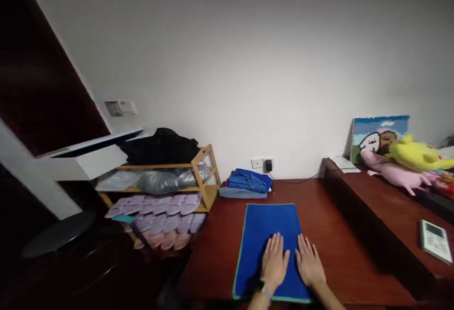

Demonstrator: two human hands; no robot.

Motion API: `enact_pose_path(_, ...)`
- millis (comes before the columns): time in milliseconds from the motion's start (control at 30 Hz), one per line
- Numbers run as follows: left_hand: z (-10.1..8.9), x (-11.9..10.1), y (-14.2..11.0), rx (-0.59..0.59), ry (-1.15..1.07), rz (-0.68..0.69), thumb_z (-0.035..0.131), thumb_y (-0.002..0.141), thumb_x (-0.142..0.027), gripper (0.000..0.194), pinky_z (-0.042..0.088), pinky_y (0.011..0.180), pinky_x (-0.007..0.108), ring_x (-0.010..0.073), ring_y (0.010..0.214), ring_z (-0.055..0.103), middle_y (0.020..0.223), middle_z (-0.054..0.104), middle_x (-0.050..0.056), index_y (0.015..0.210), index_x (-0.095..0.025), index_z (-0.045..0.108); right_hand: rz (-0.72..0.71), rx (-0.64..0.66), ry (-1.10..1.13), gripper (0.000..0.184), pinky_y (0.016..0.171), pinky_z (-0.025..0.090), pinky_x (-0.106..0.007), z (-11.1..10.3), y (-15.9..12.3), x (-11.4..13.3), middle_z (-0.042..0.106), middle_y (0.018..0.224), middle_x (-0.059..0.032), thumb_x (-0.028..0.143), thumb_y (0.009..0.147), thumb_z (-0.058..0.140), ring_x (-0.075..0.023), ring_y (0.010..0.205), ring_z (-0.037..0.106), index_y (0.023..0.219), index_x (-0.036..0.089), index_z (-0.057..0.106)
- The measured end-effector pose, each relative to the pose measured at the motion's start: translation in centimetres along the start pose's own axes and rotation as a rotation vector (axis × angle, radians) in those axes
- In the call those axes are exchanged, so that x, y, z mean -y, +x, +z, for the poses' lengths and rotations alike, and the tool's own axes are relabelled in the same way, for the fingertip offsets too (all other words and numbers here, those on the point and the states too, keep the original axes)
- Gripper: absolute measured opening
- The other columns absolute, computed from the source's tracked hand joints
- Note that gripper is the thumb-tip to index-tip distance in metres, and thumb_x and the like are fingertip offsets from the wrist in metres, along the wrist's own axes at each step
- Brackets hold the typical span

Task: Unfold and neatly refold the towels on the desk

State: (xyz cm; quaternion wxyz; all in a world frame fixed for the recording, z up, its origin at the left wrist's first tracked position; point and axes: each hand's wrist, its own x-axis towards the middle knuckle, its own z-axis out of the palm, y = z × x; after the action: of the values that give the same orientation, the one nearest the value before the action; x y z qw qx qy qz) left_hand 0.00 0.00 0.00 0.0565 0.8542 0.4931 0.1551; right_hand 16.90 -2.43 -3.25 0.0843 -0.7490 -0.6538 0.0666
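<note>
A blue cloth [260, 234] with a green edge lies spread flat on the reddish-brown table [340, 262]. My left hand [274, 262] rests palm down on the right half of the cloth, its fingers stretched out. Over the cloth's right edge lies my right hand [309, 260], also flat, with its fingers straight and partly off the cloth. Neither hand grips anything. A watch or band [266, 292] circles my left wrist.
Folded blue cloths [248, 181] are stacked at the table's back left. A wooden rack [200, 177] with slippers stands left. On the raised right ledge [390, 215] are plush toys [397, 170] and a white device [435, 241]. A plug [268, 165] trails a cable.
</note>
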Motion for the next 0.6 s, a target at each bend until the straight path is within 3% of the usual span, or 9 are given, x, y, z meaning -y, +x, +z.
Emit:
enact_pose_path(100,1.3,-1.6,2.0,0.037,-0.022,0.028,0.017,0.107,-0.052,0.064,0.026,0.126,0.048,0.0247,0.152,0.029,0.164,0.034,0.007,0.158,-0.018,0.036,-0.019,0.019,-0.002,0.067,0.127,0.011,-0.048,0.0,0.0,-0.3,0.020,0.167,-0.0047,0.042,0.100,0.019,-0.0246,0.156,0.015,0.159,0.012,0.029)
enact_pose_path(167,1.7,-1.2,2.3,0.043,-0.011,0.018,0.017,0.107,-0.051,0.062,0.026,0.125,0.050,0.0256,0.153,0.027,0.164,0.032,0.007,0.159,-0.020,0.033,-0.018,0.021,-0.005,0.067,0.127,0.012,-0.047,-0.1,0.0,-0.4,0.020,0.167,-0.0040,0.043,0.100,0.019,-0.0248,0.156,0.015,0.160,0.013,0.029)
enact_pose_path(267,1.0,1.9,0.8,0.034,0.045,-0.052,0.018,0.107,-0.051,0.063,0.025,0.125,0.051,0.0259,0.154,0.023,0.166,0.027,0.007,0.161,-0.021,0.029,0.003,0.019,-0.015,0.068,0.127,0.013,-0.047,-0.5,0.0,-0.3,0.021,0.167,-0.0033,0.044,0.101,0.017,-0.0240,0.156,0.018,0.160,0.014,0.027)
enact_pose_path(433,-1.9,8.3,-3.1,0.034,0.161,-0.240,0.020,0.105,-0.057,0.069,0.026,0.125,0.049,0.0266,0.154,0.024,0.166,0.027,0.010,0.160,-0.016,0.033,0.047,0.079,-0.081,0.068,0.127,0.011,-0.043,-1.3,-0.2,0.2,0.016,0.169,-0.0013,0.043,0.101,0.012,-0.0212,0.156,0.013,0.162,0.014,0.018)
enact_pose_path(600,-2.5,9.7,-4.5,0.022,0.185,-0.262,0.021,0.105,-0.058,0.072,0.028,0.125,0.046,0.0269,0.154,0.024,0.166,0.026,0.011,0.159,-0.013,0.033,0.076,0.136,-0.072,0.068,0.126,0.013,-0.044,-1.9,0.3,0.4,0.017,0.169,-0.0023,0.042,0.101,0.011,-0.0222,0.156,0.015,0.162,0.013,0.017)
